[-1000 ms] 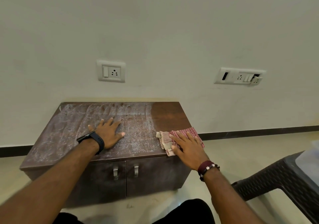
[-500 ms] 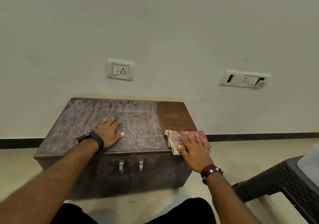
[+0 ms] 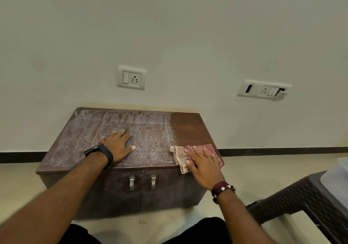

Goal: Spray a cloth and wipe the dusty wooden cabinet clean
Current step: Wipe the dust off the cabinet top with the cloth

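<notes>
Right hand (image 3: 204,165) pressing flat, grip spread apart, on crumpled red checked cloth (image 3: 190,155) at front right corner of dusty brown wooden cabinet (image 3: 150,138), clean strip lying beyond it, left hand (image 3: 118,146) resting open-palmed on dust leftward

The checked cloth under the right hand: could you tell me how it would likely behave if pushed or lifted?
The cloth looks thin and rumpled, so it would probably flop and bunch. Pressed flat by the right hand, it should slide across the cabinet top.
</notes>
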